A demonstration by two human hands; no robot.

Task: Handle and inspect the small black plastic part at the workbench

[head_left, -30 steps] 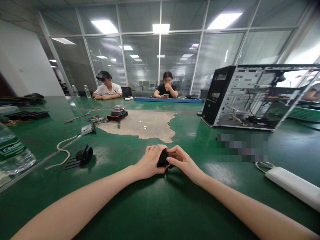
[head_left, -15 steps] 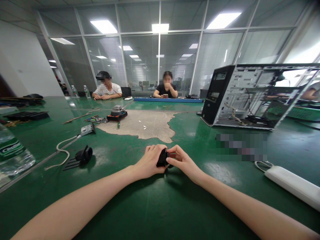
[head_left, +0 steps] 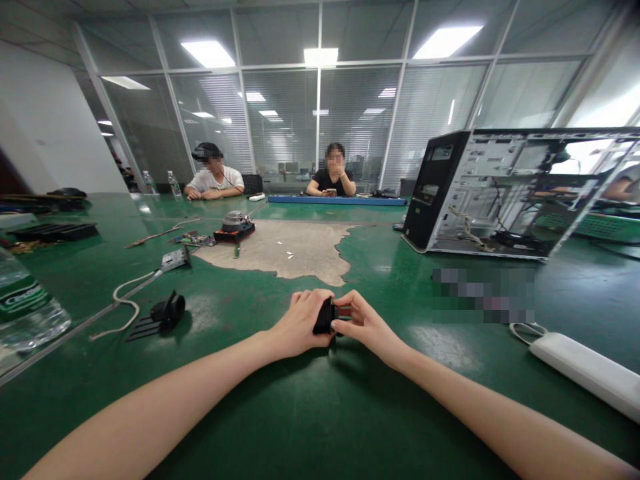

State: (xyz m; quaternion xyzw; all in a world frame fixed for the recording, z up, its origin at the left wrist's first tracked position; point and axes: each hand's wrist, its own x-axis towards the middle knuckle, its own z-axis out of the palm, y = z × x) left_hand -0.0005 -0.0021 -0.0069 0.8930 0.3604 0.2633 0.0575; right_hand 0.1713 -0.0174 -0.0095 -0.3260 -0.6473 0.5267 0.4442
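Note:
Between my two hands is a small black part (head_left: pixel 323 317), just above the green table; its exact kind is not clear. My left hand (head_left: pixel 301 324) is wrapped round its left side, thumb below and fingers over the top. From the right, my right hand (head_left: pixel 367 328) pinches at the same part with thumb and fingertips. Something thin and reddish shows between the right fingers, too small to name. To the left of my hands lies a black plastic piece with a round opening and flat prongs (head_left: pixel 167 311).
An opened computer case (head_left: pixel 435 190) stands at the right, with a white power strip (head_left: pixel 585 367) nearer me. A water bottle (head_left: pixel 30 303) is at the left edge. A metal bracket (head_left: pixel 175 259), a white cable (head_left: pixel 135 307) and a heatsink-like part (head_left: pixel 234 227) lie beyond. Two people sit opposite.
My right thumb and fingers have shifted very slightly at the black part. The person opposite in black has moved a hand a little at the head.

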